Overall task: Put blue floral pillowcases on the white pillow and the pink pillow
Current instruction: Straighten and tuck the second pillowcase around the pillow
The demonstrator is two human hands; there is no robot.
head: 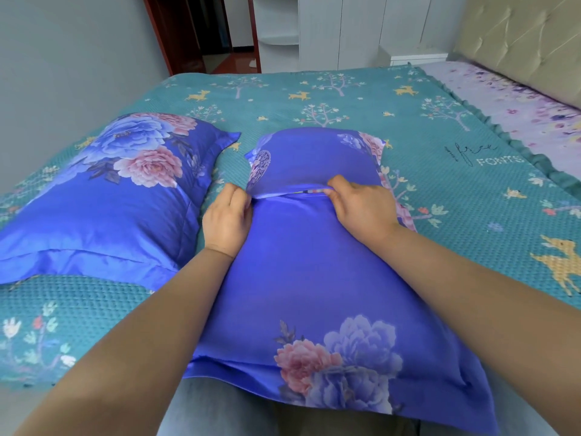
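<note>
A pillow in a blue floral pillowcase (301, 278) lies lengthwise in front of me on the bed, its near end over my lap. Across its back runs the case's opening seam (289, 193), where a thin strip of the pillow inside shows. My left hand (226, 215) pinches the seam's left end. My right hand (361, 206) pinches the seam further right, fingers curled on the fabric edge. A second pillow in a matching blue floral pillowcase (107, 196) lies fully covered to the left.
The bed carries a teal bedspread (440, 136) with deer and trees. A lilac floral sheet (518, 102) and a padded headboard (528, 36) lie at the far right. A grey wall stands close on the left, with a doorway and white wardrobe (339, 26) beyond.
</note>
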